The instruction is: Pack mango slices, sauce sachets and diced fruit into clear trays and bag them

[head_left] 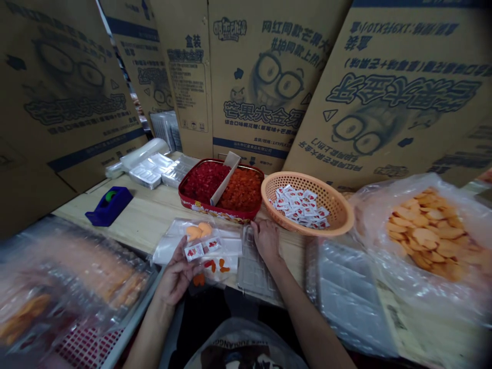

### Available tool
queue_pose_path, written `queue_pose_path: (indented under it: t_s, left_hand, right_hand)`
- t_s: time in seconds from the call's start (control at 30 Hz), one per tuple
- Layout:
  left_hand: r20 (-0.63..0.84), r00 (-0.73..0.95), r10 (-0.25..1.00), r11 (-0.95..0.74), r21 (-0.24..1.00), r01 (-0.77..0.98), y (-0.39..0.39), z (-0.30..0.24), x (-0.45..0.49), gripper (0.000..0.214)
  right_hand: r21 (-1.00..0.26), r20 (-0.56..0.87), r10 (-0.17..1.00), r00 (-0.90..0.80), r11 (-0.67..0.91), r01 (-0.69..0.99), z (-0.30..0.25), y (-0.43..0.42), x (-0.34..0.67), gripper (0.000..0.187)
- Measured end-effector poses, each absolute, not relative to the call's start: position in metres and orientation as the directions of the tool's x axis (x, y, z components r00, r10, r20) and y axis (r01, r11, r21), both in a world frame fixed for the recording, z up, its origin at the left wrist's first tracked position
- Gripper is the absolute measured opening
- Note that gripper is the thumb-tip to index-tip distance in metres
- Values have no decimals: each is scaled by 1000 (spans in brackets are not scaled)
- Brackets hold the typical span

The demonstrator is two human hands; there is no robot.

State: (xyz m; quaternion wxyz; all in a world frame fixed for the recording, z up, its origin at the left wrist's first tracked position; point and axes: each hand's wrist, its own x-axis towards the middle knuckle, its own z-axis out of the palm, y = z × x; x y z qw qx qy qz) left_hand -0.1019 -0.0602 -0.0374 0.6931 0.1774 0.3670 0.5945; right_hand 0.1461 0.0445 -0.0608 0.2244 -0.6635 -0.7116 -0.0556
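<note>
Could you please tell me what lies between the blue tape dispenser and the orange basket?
In the head view, the red container, holding red and orange pieces parted by a cardboard strip, lies between the dispenser and the basket.

My tray [253, 271] all shiny clear plastic, my table [154, 210] smooth wood, the boxes [269, 125] dull brown cardboard.

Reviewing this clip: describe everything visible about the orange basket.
The basket is shallow, rounded and peach-orange, apparently plastic, with a smooth rim and perforated walls. Small white sachets with red print lie heaped loosely inside. It sits on the wooden table, right of the red tin and the right hand; whether either touches it is unclear.
</note>
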Motion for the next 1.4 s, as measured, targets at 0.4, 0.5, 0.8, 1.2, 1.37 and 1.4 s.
queue_pose_path:
  t_s: [0.4, 0.5, 0.8, 1.2, 1.37, 1.4]
  left_hand:
    - [-268, -428, 863, 226, 963, -147, -48, -31, -99, 83]
    - [46, -513, 857, 107, 958, 264, -50, -19, -93, 76]
    - [-229, 85, 970, 242, 948, -206, -50, 1, -5, 65]
    - [-404, 37, 914, 380, 821, -426, -30, -24, -12, 57]
    - [-454, 32, 890, 420, 794, -440, -39, -7, 5, 50]
    - [-454, 32, 890, 420, 792, -442, -40, -4, 6, 49]
  right_hand:
    - [-319, 433, 899, 69, 81, 944, -47, 43, 151, 46]
    - [-352, 446, 894, 43, 131, 927, -30, 38, 149, 47]
    - [-465, 476, 880, 3, 249, 850, 42, -6, 126, 27]
    - [-666, -146, 964, -221, -261, -699, 41, -44, 167, 45]
    - [-561, -106, 952, -289, -297, -773, 40, -50, 170, 41]
    - [-549, -103, 949, -300, -305, -778, 39, -51, 170, 41]
